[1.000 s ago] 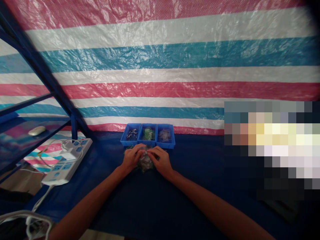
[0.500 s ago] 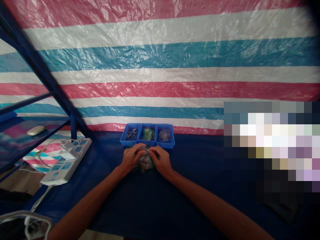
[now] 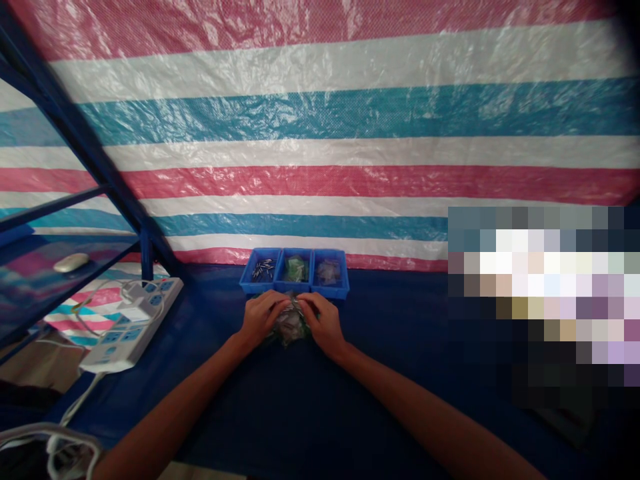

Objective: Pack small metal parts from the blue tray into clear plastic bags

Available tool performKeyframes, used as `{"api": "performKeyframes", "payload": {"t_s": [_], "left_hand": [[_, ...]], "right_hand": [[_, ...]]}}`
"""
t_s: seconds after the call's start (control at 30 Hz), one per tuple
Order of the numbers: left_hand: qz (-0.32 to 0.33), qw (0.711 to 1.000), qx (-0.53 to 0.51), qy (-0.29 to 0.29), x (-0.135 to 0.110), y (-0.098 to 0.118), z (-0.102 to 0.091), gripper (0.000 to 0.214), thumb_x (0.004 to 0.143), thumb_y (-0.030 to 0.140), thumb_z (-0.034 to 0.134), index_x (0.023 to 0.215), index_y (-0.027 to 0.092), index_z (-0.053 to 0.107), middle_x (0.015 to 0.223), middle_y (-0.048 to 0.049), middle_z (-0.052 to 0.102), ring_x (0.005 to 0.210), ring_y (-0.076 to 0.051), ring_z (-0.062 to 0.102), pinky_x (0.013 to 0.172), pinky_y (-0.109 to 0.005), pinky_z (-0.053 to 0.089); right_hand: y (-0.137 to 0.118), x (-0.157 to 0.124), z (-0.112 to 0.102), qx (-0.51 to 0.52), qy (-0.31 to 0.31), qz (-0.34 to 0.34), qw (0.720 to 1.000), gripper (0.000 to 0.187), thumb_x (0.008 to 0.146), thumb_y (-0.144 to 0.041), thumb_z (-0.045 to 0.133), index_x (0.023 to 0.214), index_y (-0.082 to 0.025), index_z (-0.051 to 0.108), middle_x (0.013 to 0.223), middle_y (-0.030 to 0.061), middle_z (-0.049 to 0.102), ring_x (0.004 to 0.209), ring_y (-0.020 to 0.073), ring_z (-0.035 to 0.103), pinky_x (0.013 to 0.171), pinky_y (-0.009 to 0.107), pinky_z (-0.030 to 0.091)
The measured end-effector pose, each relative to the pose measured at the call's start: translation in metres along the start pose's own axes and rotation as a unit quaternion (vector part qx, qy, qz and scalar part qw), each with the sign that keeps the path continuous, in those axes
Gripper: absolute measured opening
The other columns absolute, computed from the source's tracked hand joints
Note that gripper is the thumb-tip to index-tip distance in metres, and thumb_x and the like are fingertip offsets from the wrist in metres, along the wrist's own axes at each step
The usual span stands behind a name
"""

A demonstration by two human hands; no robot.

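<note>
A clear plastic bag (image 3: 291, 327) with some green on it lies on the dark blue table, between my hands. My left hand (image 3: 260, 319) pinches its upper left side, and my right hand (image 3: 321, 320) pinches its upper right side. The fingertips nearly meet at the bag's top edge, where something small and shiny shows; I cannot make out what. Just beyond my hands stand three joined blue bins. In the left bin (image 3: 245, 287) are small metal pins, in the middle bin (image 3: 295, 288) green plastic bags, and in the right bin (image 3: 345, 291) small clear bags.
At the left lies a white power strip (image 3: 120, 347) with cables and a plugged-in adapter. A white computer mouse (image 3: 71, 263) rests on a blue shelf behind a metal frame (image 3: 90, 153). Striped plastic sheeting (image 3: 320, 180) hangs behind the table. The right side is pixelated.
Both hands stay at the bag with only slight finger movement. The bag's top has shifted a little between the fingertips. The bins have not moved.
</note>
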State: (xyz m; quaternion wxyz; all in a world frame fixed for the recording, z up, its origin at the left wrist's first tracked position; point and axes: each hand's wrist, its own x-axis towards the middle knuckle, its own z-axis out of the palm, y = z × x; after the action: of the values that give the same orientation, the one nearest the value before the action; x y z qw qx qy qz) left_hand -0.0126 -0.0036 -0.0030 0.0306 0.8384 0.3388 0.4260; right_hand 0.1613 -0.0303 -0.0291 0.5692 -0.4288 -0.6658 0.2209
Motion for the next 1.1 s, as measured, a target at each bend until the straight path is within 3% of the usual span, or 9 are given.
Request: {"api": "performKeyframes", "payload": {"t_s": [0.4, 0.83, 1.1], "left_hand": [[-0.003, 1.0, 0.021, 0.003, -0.001, 0.0, -0.001, 0.023, 0.088, 0.029, 0.053, 0.07, 0.016, 0.061, 0.065, -0.001, 0.063, 0.059, -0.01, 0.058, 0.06, -0.022, 0.045], [0.012, 1.0, -0.006, 0.014, 0.002, 0.008, -0.003, 0.019, 0.088, 0.028, 0.052, 0.083, 0.017, 0.066, 0.08, -0.004, 0.071, 0.074, -0.014, 0.066, 0.07, -0.025, 0.052], [-0.041, 0.999, 0.023, -0.006, -0.002, 0.013, -0.005, 0.021, 0.09, 0.028, 0.047, 0.087, 0.017, 0.065, 0.084, -0.0048, 0.073, 0.069, -0.014, 0.068, 0.07, -0.023, 0.052]], "right_hand": [[0.002, -0.001, 0.001, -0.011, -0.01, 0.013, 1.0, 0.016, 0.087, -0.03, 0.051, 0.084, -0.018, 0.061, 0.075, 0.0016, 0.061, 0.063, 0.0135, 0.054, 0.062, 0.024, 0.042], [0.002, -0.001, 0.001, -0.029, -0.021, -0.014, 0.999, 0.019, 0.09, -0.029, 0.049, 0.085, -0.019, 0.064, 0.075, 0.0023, 0.06, 0.066, 0.0142, 0.054, 0.065, 0.026, 0.042], [0.001, -0.001, 0.0, -0.006, -0.006, 0.007, 1.0, 0.02, 0.088, -0.031, 0.05, 0.098, -0.019, 0.063, 0.08, 0.0033, 0.063, 0.068, 0.0148, 0.057, 0.064, 0.025, 0.044]]}}
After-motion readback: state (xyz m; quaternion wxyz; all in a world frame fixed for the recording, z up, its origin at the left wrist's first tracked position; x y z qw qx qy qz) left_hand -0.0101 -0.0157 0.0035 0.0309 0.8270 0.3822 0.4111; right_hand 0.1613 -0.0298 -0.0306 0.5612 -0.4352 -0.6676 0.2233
